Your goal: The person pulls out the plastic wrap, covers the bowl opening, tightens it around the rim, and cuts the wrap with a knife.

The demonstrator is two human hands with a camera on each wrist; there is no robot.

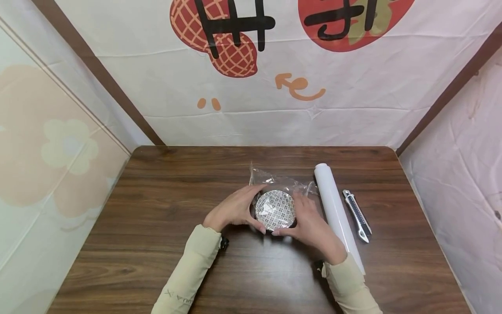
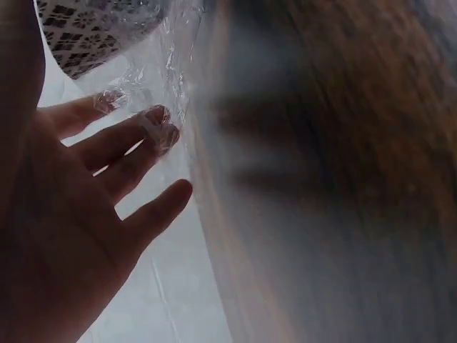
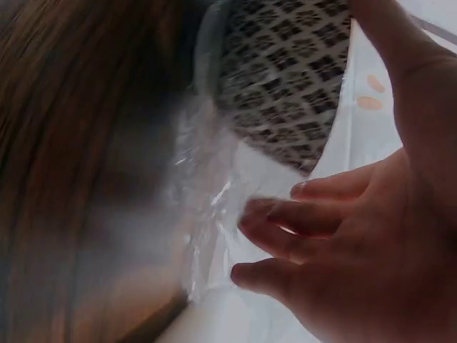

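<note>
A round bowl (image 1: 275,210) with a dark-and-pale lattice pattern sits mid-table, clear cling film (image 1: 270,176) over it and spreading out behind. My left hand (image 1: 237,207) curves round its left side, thumb at the near rim. From the right, my right hand (image 1: 311,222) cups it the same way; the two thumb tips nearly meet in front. In the left wrist view, fingertips (image 2: 161,118) touch crinkled film below the patterned wall. The right wrist view has the fingers (image 3: 285,221) spread beside the hanging film (image 3: 211,207), under the bowl's wall (image 3: 285,78).
A long white roll (image 1: 337,209) lies just right of my right hand, partly behind the forearm. Beyond it is a utility knife (image 1: 357,216). The brown wooden table (image 1: 157,209) meets printed white cloth (image 1: 274,126) at the back.
</note>
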